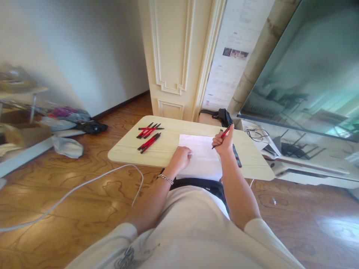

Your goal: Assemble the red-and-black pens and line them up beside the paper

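Note:
A red pen with black ends (225,133) is gripped in my right hand (224,141), raised over the right side of a white sheet of paper (203,160). The thumb reaches up along the pen's upper part, and its dark lower end points down to the left. My left hand (181,158) rests at the paper's left edge with its fingers curled under; what lies inside them, if anything, is hidden. Farther left on the pale wooden table (126,147), several red and black pens (150,130) lie in a loose group, some crossing.
A dark flat object (237,156) lies partly behind my right forearm. Past the table's far edge sits a black bag (224,116). A white cable (70,196) crosses the wooden floor at left. A low white cabinet (319,173) stands at right below a large dark screen (308,74).

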